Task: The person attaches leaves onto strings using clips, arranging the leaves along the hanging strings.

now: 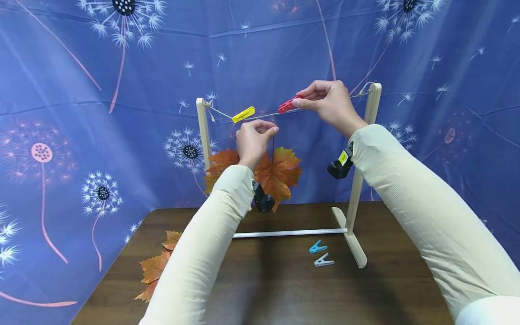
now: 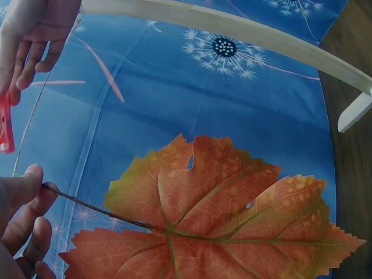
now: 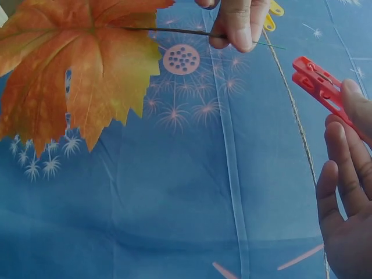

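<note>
My left hand [image 1: 253, 140] pinches the thin dark stem [image 2: 99, 207] of an orange-brown artificial leaf [image 2: 232, 215] between thumb and fingertips. The leaf hangs below the hand, its stem tip close to the twine [image 3: 299, 125]. To the right, my right hand [image 1: 331, 104] holds a red clothespin [image 3: 319, 87] by its handle end. In the right wrist view the clothespin's front end sits beside the twine, apart from it. A yellow clothespin [image 1: 243, 114] is on the twine, left of the red one. Another orange leaf [image 1: 221, 164] shows behind the left hand; its upper end is hidden.
Two wooden posts [image 1: 371, 104] carry the twine, joined low down by a white rod [image 1: 290, 233]. On the brown table [image 1: 292, 289] lie a blue clothespin [image 1: 318, 247] and a pale one [image 1: 323, 260]. More orange leaves [image 1: 154, 267] lie at left, partly behind the left sleeve.
</note>
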A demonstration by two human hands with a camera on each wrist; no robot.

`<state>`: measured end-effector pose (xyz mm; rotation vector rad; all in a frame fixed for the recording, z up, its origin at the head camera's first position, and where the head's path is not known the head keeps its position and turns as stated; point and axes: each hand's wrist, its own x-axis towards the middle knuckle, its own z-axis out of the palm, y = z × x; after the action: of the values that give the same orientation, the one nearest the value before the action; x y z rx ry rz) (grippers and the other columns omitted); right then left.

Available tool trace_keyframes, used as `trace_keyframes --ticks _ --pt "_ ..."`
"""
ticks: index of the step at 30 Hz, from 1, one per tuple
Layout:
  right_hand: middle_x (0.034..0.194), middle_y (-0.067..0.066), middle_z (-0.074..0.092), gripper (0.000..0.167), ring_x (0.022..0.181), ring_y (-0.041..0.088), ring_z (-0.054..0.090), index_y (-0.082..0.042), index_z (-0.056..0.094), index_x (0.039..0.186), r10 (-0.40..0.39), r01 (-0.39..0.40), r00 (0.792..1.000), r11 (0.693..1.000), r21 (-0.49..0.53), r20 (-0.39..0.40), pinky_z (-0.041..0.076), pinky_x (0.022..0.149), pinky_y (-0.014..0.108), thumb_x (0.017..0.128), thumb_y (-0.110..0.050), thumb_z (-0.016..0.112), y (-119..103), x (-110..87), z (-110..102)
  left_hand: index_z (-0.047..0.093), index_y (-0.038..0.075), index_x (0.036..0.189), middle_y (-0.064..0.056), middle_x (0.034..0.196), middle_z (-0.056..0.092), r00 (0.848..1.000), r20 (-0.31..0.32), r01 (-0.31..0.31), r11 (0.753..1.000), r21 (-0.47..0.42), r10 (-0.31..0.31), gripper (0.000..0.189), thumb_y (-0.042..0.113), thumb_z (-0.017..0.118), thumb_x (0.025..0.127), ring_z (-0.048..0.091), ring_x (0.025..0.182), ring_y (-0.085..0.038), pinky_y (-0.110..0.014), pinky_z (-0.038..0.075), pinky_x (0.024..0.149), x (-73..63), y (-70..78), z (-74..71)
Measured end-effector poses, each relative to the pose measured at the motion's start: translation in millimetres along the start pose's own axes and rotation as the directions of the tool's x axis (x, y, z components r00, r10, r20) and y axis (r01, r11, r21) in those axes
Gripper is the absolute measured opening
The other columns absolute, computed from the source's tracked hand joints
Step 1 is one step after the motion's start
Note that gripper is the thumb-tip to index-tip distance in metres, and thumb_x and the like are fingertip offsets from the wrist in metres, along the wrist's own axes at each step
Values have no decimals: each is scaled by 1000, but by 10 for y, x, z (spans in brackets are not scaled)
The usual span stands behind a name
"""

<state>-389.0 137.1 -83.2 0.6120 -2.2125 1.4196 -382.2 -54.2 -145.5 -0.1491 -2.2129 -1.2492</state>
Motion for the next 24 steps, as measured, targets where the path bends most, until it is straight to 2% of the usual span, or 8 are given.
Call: trace_keyframes --ticks 9,17,24 --pt "83 -9 74 23 81 10 68 -5 77 104 6 -6 999 1000 2 34 51 74 22 87 -21 82 13 94 71 81 16 100 0 88 78 999 -20 32 999 -5 -32 16 28 80 90 69 85 -16 -32 50 75 64 5 59" --pt "79 -10 73 27 59 11 55 -5 78 106 17 -16 1000 999 -42 25 43 56 23 87 -24 83 22 116 134 81 16 99 0 88 78 999 -30 36 999 -2 -36 15 27 80 90 69 87 -16 -32 50 75 82 7 69" --pt "80 -8 73 30 54 13 55 -6 77 107 42 -39 998 997 -67 38 40 53 24 87 -27 82 50 128 192 81 17 101 0 88 78 999 -23 45 999 5 -45 16 29 80 90 69 85 -15 -33 50 73 81 2 81"
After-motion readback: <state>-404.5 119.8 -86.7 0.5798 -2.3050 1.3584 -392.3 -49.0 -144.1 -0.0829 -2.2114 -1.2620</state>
